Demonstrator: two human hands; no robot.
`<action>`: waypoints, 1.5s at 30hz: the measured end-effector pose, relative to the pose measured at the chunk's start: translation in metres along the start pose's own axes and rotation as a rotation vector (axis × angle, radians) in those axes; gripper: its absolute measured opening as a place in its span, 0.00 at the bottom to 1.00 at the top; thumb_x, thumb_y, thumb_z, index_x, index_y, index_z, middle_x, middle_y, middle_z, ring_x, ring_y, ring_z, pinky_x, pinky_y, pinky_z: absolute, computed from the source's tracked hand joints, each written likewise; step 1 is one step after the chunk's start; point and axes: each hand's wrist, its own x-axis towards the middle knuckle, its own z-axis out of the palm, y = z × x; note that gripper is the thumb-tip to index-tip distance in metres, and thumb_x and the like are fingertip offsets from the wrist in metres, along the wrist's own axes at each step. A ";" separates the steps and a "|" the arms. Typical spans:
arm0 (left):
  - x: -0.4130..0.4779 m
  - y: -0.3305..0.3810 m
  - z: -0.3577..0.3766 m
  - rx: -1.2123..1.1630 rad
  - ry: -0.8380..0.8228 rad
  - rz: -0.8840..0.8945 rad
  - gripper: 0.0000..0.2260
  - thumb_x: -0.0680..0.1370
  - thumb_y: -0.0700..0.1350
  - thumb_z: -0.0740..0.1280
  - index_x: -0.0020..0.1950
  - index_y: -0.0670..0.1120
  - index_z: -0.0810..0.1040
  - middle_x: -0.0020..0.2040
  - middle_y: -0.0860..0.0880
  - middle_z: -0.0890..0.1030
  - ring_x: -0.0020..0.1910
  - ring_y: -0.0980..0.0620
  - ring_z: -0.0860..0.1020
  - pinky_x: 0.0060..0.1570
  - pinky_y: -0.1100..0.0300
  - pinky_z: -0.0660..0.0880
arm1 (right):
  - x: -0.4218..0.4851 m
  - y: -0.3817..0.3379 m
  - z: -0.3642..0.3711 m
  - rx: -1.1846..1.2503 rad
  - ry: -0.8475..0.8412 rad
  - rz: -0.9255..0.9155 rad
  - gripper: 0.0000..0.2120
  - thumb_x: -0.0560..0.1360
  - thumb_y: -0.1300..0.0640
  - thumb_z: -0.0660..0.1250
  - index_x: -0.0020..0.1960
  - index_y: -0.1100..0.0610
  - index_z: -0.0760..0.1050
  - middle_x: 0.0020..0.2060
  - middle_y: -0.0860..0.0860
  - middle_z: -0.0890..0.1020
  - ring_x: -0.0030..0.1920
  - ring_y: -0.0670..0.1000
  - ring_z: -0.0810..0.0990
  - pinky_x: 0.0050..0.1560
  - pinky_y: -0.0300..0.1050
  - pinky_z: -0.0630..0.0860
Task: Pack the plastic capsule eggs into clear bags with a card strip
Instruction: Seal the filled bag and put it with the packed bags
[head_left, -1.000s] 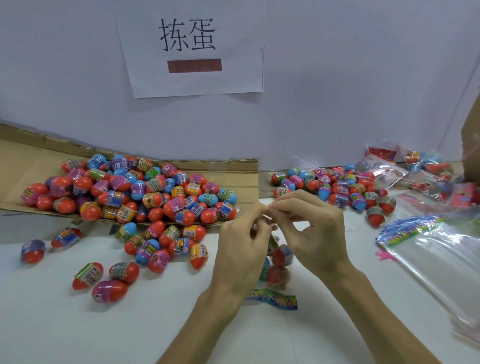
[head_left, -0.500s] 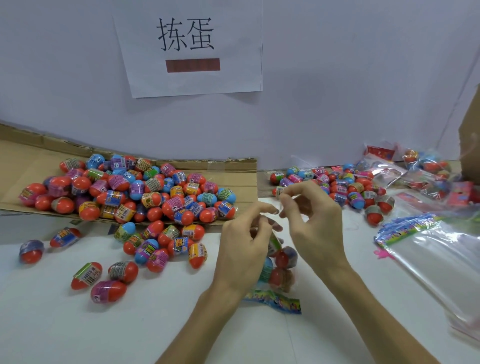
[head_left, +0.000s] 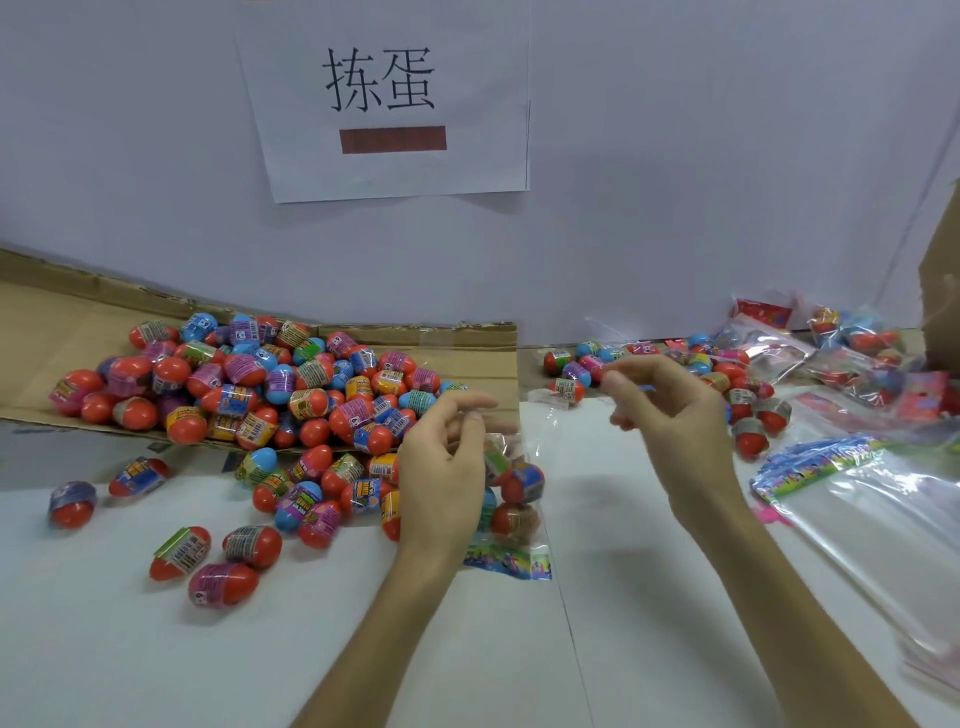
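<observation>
Clear bag (head_left: 521, 522) of eggs (head_left: 525, 483), its mouth pinched by the curled left hand (head_left: 441, 478), lies on the table (head_left: 156, 649), card strip (head_left: 506, 562) nearest. Right hand (head_left: 670, 421), apart, thumb meeting forefinger; any hold cannot be told. Loose eggs (head_left: 249, 384) cover cardboard (head_left: 41, 332) leftward.

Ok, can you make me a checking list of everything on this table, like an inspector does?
Surface: white table.
Job's things: clear bag with eggs inside and a card strip at its bottom; loose eggs heaped on flat cardboard, some spilling onto the table; second heap at the right; empty bags at the right edge.
Clutter: filled bags at the back right.
Hands: left hand holds the clear bag's top; right hand hovers beside it, fingers curled, unclear whether it pinches anything.
Cables: nothing seen.
Surroundings: wall with a paper sign; brown box at the right.
</observation>
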 end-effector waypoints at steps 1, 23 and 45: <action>-0.001 0.001 0.001 0.007 -0.017 0.016 0.12 0.85 0.37 0.61 0.52 0.50 0.82 0.44 0.52 0.87 0.46 0.54 0.86 0.48 0.48 0.85 | -0.003 0.000 0.004 -0.096 -0.057 -0.063 0.08 0.76 0.54 0.73 0.55 0.49 0.82 0.44 0.43 0.84 0.40 0.45 0.81 0.41 0.38 0.79; 0.005 0.000 -0.004 -0.036 0.080 -0.088 0.13 0.85 0.37 0.61 0.52 0.48 0.84 0.44 0.46 0.87 0.46 0.39 0.85 0.48 0.35 0.82 | 0.011 0.015 -0.017 -0.298 0.177 -0.104 0.04 0.77 0.58 0.73 0.45 0.51 0.82 0.35 0.45 0.83 0.36 0.44 0.82 0.39 0.33 0.77; 0.004 0.005 -0.008 -0.039 0.141 -0.135 0.14 0.85 0.38 0.61 0.49 0.52 0.83 0.40 0.54 0.86 0.43 0.34 0.82 0.44 0.30 0.79 | 0.019 0.014 -0.038 -0.497 0.118 -0.021 0.05 0.76 0.50 0.73 0.49 0.49 0.86 0.55 0.44 0.84 0.58 0.45 0.78 0.61 0.50 0.75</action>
